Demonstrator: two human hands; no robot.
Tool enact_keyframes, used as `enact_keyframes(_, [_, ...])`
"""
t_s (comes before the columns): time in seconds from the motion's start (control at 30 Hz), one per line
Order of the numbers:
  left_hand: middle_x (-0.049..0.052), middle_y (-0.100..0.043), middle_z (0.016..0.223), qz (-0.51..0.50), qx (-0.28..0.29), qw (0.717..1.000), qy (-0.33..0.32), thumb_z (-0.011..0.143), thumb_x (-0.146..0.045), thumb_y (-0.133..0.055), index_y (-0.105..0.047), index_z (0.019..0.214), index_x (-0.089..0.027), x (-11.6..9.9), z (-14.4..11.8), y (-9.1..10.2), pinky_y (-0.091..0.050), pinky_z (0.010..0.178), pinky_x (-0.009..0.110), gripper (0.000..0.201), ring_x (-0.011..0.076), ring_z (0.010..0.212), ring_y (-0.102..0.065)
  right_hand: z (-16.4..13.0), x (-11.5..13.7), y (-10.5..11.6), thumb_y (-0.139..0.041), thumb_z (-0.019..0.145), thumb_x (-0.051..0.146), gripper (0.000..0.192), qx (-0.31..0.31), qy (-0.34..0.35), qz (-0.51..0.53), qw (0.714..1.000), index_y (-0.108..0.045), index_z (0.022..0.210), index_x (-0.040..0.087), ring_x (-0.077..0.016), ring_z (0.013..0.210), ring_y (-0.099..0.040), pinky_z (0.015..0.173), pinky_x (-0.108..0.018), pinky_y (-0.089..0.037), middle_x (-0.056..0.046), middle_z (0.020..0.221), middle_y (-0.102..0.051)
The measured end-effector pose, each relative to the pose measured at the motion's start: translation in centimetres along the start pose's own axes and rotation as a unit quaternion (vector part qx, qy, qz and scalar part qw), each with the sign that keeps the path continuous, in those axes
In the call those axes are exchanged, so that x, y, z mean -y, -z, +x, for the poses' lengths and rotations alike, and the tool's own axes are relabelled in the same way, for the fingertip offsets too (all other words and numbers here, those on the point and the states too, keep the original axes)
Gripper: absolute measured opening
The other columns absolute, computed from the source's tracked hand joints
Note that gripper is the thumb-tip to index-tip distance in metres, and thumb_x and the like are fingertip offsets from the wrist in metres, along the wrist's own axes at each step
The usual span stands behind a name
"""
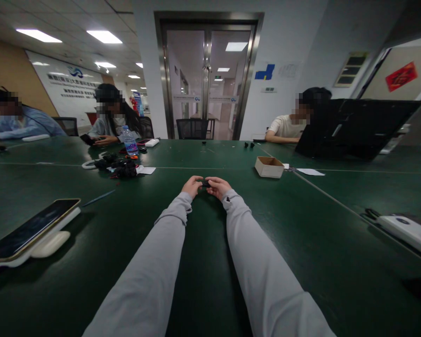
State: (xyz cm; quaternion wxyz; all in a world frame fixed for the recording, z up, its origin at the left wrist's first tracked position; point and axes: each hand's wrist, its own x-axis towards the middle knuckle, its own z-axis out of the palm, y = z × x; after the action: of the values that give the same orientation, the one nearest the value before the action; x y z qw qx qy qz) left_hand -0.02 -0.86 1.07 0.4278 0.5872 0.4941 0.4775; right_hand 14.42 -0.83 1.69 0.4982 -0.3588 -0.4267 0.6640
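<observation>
The wall sign's writing and the water bottle (129, 142) label are too small to read. Out on the green table (301, 224), the left hand (192, 186) and right hand (216, 186) meet, fingertips pinched on a small black part (205, 184) held between them just above the tabletop; its shape is unclear. A small cardboard box (269, 166) sits nearby to the right.
</observation>
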Motion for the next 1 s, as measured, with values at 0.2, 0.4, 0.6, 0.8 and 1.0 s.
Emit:
enact_keyframes(0.2, [-0.006,-0.047,0.048,0.003,-0.008,1.0,-0.018,0.078,-0.029,-0.045,-0.054,0.101,-0.015,0.13,-0.06,-0.1,-0.029,0.04,0.017,0.028,0.0051,0.036,-0.037,-0.07,0.1,-0.1,-0.053,0.076,0.004,0.014,-0.005,-0.005,0.001,1.0,-0.061,0.082,0.015,-0.0084,0.048,-0.057,0.048,-0.02,-0.049,-0.003,0.064,-0.063])
enact_keyframes(0.4, [-0.006,-0.046,0.048,0.009,-0.017,1.0,-0.016,0.078,-0.029,-0.044,-0.052,0.104,-0.015,0.12,-0.01,-0.13,-0.03,0.04,0.017,0.03,0.0055,0.036,-0.037,-0.19,0.18,-0.26,-0.05,0.078,0.003,0.015,-0.006,-0.007,0.003,1.0,-0.059,0.082,0.014,-0.0083,0.046,-0.057,0.047,-0.019,-0.049,-0.002,0.062,-0.063])
enact_keyframes(0.6, [-0.005,-0.045,0.046,0.002,0.003,1.0,0.004,0.078,-0.023,-0.039,-0.053,0.102,-0.015,-0.19,-0.17,-0.11,-0.028,0.037,0.017,0.029,0.0059,0.035,-0.035,-0.07,0.12,-0.17,-0.052,0.077,0.004,0.014,0.001,-0.006,-0.001,1.0,-0.06,0.081,0.014,-0.0084,0.047,-0.057,0.048,-0.019,-0.049,-0.003,0.064,-0.063])
enact_keyframes(0.8, [-0.005,-0.045,0.046,0.008,-0.002,1.0,0.011,0.075,-0.021,-0.041,-0.055,0.099,-0.016,-0.24,-0.23,-0.1,-0.029,0.038,0.017,0.028,0.0061,0.036,-0.037,-0.02,0.09,-0.1,-0.051,0.077,0.005,0.014,-0.002,-0.007,-0.003,1.0,-0.061,0.081,0.014,-0.0085,0.048,-0.056,0.048,-0.02,-0.048,-0.003,0.063,-0.063])
enact_keyframes(1.0, [-0.005,-0.048,0.05,0.007,0.003,1.0,0.017,0.072,-0.018,-0.043,-0.054,0.101,-0.017,-0.4,-0.31,-0.11,-0.029,0.038,0.016,0.031,0.0052,0.036,-0.037,0.03,0.11,-0.1,-0.05,0.078,0.005,0.014,-0.008,-0.008,-0.002,1.0,-0.06,0.082,0.014,-0.0082,0.047,-0.056,0.048,-0.019,-0.048,-0.003,0.062,-0.063])
